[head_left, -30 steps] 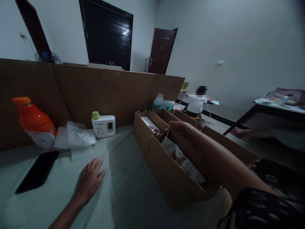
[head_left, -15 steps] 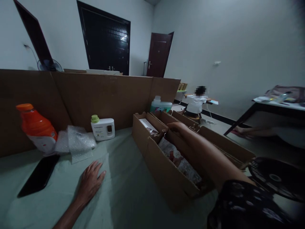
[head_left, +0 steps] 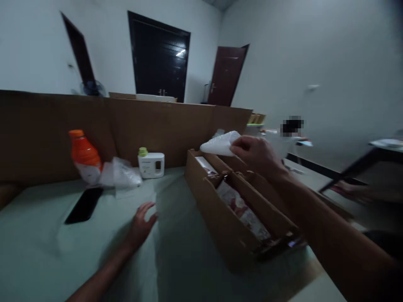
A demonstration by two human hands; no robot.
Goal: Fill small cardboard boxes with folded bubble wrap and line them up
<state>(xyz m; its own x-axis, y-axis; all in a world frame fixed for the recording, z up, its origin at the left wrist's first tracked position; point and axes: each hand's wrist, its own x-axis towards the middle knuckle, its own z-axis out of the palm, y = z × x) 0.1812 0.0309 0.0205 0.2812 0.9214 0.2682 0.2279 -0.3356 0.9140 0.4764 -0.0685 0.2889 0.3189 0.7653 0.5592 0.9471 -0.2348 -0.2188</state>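
The change I notice first on my feed is at the right hand [head_left: 260, 157]: half a second ago its fingers were down in the cardboard box [head_left: 209, 212], hidden from me, and now they are up above it with something white. I take that to mean the reach-in is over and the piece is out. The view has swung a little too, and the right side is blurred.

The white piece [head_left: 218, 144] looks like soft packing, perhaps bubble wrap; I can't tell whether anything is inside. It hangs over the far end of the box, its pointed end towards the left. The right grip is narrow — thumb and fingertips pinched on the piece's right end, with the rest of it sticking out beyond them.

My left hand [head_left: 143, 222] holds nothing that I can see. It rests on the green-covered desk [head_left: 40, 260], thumb and fingers parted, near the crumpled bubble wrap [head_left: 127, 176] and the white bottle [head_left: 153, 165] with its green cap. Below the raised right hand, a printed package [head_left: 242, 209] lies in the box's long left compartment, and a small white carton [head_left: 206, 165] sits in the short one beyond it.
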